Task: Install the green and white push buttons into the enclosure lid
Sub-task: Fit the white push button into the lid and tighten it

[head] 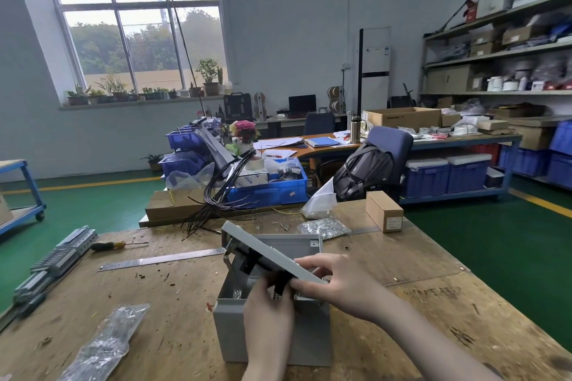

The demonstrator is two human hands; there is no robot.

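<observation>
A grey metal enclosure [272, 337] stands on the wooden workbench, near its front. Its hinged lid [263, 249] is raised at a slant over the open box. My right hand [331, 281] grips the lid's near edge, thumb beneath and fingers on top. My left hand [269, 303] reaches up under the lid and pinches a black push-button body [282, 283] against its underside. Another black part [247, 266] hangs under the lid further back. The buttons' coloured caps are hidden on the lid's far face.
A steel ruler [161, 260], a screwdriver [108, 245] and metal rails [58, 257] lie to the left. A clear bag [105, 343] lies front left. A bag of small parts [325, 227], a cardboard box [384, 215], loose screws and black wires [216, 195] sit behind the enclosure.
</observation>
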